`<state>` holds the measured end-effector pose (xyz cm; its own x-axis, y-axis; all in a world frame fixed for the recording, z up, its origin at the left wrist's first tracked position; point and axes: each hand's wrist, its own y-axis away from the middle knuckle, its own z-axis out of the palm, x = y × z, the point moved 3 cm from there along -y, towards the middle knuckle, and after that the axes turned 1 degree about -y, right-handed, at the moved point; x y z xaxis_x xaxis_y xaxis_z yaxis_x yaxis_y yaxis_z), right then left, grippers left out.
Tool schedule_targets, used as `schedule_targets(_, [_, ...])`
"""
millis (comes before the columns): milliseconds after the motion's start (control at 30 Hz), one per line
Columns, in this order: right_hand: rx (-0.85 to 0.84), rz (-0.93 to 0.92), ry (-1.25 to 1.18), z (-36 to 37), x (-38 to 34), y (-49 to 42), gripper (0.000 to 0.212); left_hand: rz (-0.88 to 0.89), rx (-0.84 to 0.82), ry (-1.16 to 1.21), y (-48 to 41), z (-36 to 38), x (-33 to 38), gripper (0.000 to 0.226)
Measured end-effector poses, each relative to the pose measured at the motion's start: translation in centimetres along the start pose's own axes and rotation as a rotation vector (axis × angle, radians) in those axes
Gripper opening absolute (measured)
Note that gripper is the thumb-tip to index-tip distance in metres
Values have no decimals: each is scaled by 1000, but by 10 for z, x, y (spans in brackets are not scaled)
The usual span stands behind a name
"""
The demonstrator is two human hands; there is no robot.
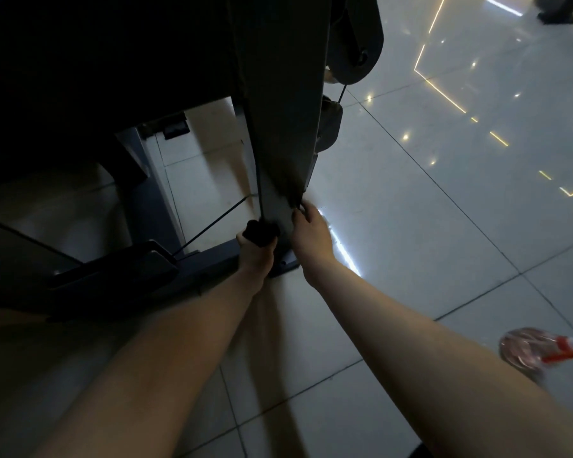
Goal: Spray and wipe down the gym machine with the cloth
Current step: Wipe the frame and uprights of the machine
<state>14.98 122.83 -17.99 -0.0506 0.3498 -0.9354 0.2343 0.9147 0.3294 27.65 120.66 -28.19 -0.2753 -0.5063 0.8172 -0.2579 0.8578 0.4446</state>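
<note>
Glossy floor tiles carry the gym machine. The left hand fingers grip the dark cloth low on its post. The right hand fingers curl round the post edge. I think the cloth may catch on the thin cable nearby.

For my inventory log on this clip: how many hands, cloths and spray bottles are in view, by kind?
hands: 2, left hand and right hand
cloth: 1
spray bottle: 1
total: 4
</note>
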Motion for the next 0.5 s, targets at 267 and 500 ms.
schedule_targets(267, [-204,280,-77,3,23,12,15,7,-181,419,53,-4,14,45])
schedule_targets(500, [-86,272,-205,10,30,5,13,70,-237,360,76,-14,25,38])
